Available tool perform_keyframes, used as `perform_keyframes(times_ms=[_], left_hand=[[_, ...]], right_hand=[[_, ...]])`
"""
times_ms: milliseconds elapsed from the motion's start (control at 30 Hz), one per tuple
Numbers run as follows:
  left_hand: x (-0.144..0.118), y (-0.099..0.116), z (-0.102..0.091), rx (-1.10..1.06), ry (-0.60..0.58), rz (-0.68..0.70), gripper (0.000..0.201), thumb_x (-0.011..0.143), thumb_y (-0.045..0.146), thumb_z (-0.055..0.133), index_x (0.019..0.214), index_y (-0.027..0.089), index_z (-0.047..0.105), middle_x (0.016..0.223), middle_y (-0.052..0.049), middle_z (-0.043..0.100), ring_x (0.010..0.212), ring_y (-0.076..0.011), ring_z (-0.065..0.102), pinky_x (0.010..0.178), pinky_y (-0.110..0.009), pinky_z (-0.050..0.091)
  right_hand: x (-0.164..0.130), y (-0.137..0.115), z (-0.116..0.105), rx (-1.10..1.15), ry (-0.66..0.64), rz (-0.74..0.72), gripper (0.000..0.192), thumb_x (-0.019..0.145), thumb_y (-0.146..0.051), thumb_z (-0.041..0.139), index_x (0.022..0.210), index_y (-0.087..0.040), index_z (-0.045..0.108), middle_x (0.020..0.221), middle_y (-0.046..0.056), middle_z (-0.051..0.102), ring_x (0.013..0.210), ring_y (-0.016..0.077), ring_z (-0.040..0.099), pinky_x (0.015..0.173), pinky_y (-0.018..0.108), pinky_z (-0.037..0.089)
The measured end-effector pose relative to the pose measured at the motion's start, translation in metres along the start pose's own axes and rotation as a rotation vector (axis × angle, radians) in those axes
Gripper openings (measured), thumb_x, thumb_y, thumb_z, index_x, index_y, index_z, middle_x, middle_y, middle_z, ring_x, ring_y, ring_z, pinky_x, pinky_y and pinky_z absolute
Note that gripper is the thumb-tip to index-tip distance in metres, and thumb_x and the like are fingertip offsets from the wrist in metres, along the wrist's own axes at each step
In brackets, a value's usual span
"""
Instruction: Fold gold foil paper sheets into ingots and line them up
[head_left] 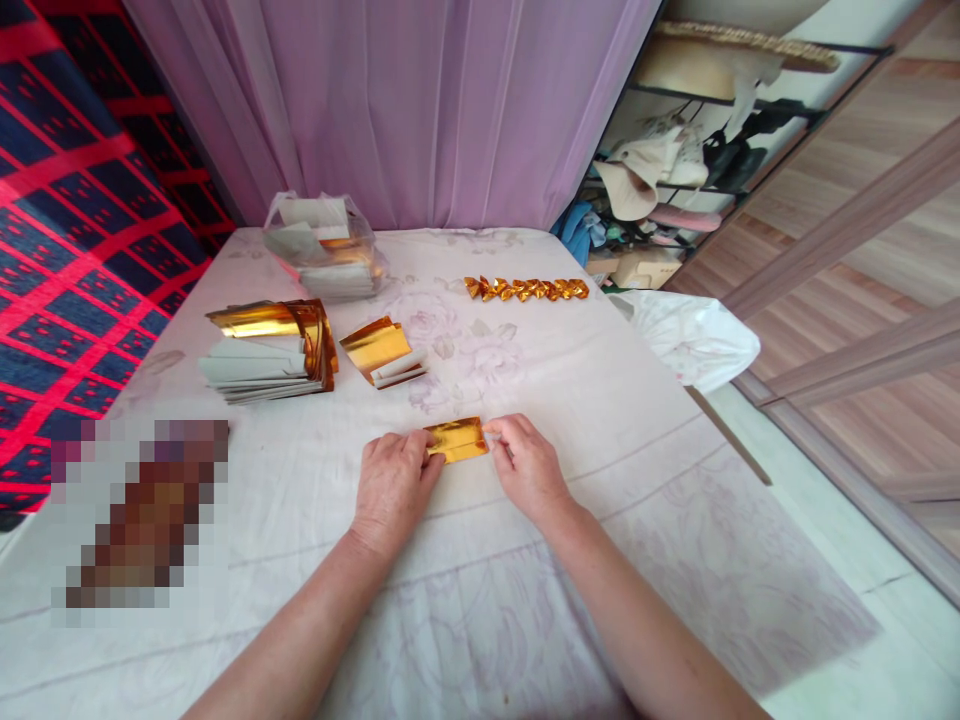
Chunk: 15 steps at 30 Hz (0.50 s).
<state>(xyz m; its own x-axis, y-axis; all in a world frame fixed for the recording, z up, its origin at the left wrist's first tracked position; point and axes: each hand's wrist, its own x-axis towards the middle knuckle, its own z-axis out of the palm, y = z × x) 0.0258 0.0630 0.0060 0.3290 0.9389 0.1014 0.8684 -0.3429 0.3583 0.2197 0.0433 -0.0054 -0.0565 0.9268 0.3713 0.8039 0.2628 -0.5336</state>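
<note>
Gold paper [456, 439] between both hands, foil stacks [270, 350] beyond (well apart)

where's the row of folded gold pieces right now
In the head view, the row of folded gold pieces lies at the far side of the table, right of the clear bag, before the purple curtain.

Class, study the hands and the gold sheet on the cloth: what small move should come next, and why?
Probably press the fold flat: the left hand and right hand pinch opposite ends of the gold sheet, which lies partly folded, while a row of finished folded gold pieces sits farther back.
</note>
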Motion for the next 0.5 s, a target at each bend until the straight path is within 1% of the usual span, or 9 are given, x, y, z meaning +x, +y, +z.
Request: perform_keyframes(times_ms=[67,100,233,333,500], left_hand=[[0.0,0.0,0.0,-0.001,0.005,0.005,0.011,0.088,0.028,0.058,0.095,0.02,0.061,0.079,-0.004,0.071,0.084,-0.0264,0.063,0.08,-0.04,0.041],[0.0,0.0,0.0,-0.002,0.007,0.006,0.011,0.088,0.028,0.058,0.095,0.021,0.061,0.078,-0.003,0.07,0.084,-0.0262,0.063,0.08,-0.04,0.041],[0.0,0.001,-0.001,-0.007,0.01,0.002,0.012,0.088,0.028,0.059,0.096,0.02,0.061,0.079,-0.003,0.071,0.084,-0.027,0.064,0.08,-0.041,0.042],[0.0,0.0,0.0,-0.023,0.01,-0.005,0.013,0.088,0.027,0.06,0.098,0.02,0.061,0.081,-0.004,0.071,0.086,-0.0273,0.064,0.081,-0.041,0.043],[-0.003,-0.01,0.0,-0.051,0.063,0.005,0.012,0.089,0.023,0.055,0.098,0.02,0.063,0.09,-0.005,0.07,0.087,-0.0249,0.063,0.08,-0.039,0.046]], right_hand=[[0.002,-0.007,0.0,0.017,0.011,-0.042,0.021,0.089,-0.012,0.045,0.098,-0.022,0.062,0.097,0.006,0.066,0.088,0.0189,0.062,0.08,0.031,0.048],[0.002,-0.01,0.001,0.026,-0.008,-0.067,0.02,0.091,-0.013,0.045,0.097,-0.022,0.062,0.095,0.006,0.066,0.089,0.0189,0.062,0.081,0.03,0.048],[0.004,-0.014,0.013,0.011,-0.099,-0.087,0.018,0.091,-0.013,0.049,0.085,-0.022,0.063,0.085,0.003,0.065,0.083,0.0181,0.061,0.077,0.029,0.046],[0.003,-0.011,0.021,-0.013,-0.104,-0.08,0.017,0.09,-0.012,0.052,0.082,-0.021,0.064,0.083,0.003,0.065,0.082,0.0187,0.06,0.076,0.03,0.045],[0.002,-0.007,0.023,0.016,-0.083,-0.067,0.014,0.087,-0.013,0.054,0.084,-0.022,0.064,0.085,0.004,0.065,0.083,0.0185,0.061,0.076,0.03,0.045]])
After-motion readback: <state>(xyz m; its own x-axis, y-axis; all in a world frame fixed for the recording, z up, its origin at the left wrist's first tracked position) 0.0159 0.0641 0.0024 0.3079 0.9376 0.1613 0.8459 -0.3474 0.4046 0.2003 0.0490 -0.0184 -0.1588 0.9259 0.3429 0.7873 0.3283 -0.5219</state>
